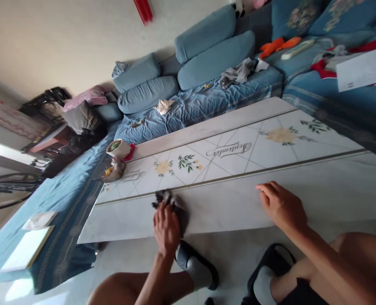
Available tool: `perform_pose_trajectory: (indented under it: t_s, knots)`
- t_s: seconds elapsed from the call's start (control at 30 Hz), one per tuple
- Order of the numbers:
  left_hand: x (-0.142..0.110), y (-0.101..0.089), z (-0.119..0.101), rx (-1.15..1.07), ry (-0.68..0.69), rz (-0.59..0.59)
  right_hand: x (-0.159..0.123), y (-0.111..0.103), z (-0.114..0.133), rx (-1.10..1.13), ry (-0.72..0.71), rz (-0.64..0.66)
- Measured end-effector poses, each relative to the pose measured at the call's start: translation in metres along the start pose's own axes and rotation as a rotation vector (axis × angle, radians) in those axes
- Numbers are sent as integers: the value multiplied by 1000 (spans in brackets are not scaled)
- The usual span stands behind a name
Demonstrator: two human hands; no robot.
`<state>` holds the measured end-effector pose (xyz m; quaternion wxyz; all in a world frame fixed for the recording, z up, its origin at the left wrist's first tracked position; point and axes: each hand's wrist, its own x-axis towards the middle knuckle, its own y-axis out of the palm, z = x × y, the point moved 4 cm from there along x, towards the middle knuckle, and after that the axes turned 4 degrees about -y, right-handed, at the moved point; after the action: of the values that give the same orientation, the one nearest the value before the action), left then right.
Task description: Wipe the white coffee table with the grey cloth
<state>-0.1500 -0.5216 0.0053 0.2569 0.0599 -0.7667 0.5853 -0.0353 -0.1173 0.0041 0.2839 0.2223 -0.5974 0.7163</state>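
My left hand (166, 226) presses down on a dark grey rag (171, 202) near the front edge of a long white table (321, 186) with flower patterns. Its fingers are closed over the rag. My right hand (279, 204) rests flat on the tabletop further right, fingers bent slightly and holding nothing. Both forearms reach in from below, above my knees and my dark slippers (196, 264).
A white cup with a green print (119, 148) and a red thing beside it stand at the table's far left end, next to a glass dish (112, 170). Blue sofas with cushions (216, 59), clothes and papers surround the table.
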Motion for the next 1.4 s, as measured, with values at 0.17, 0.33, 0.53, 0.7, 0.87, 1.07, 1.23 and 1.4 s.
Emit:
perform_pose_trajectory:
  t_s: [0.17, 0.33, 0.53, 0.7, 0.87, 1.07, 1.23, 1.4]
  knots:
    - [-22, 47, -190, -253, 235, 125, 0, -3, -2, -17, -30, -3]
    - [-19, 48, -213, -355, 320, 253, -1, -6, -5, 12, -52, 17]
    - [-2, -1, 6, -93, 20, 95, -2, -2, -4, 6, 21, 3]
    - [8, -9, 24, 90, -153, -51, -1, 0, -1, -30, 43, -3]
    - [-7, 29, -171, -53, 170, 4, -1, -3, -3, -44, 11, -5]
    - [-19, 32, -238, -239, 455, 96, -1, -5, -8, 2, -40, 32]
    - [-12, 3, -43, -116, 211, 64, -2, -5, -6, -2, 23, -19]
    - [16, -21, 84, 102, -362, -18, -2, -2, -3, -17, 50, -11]
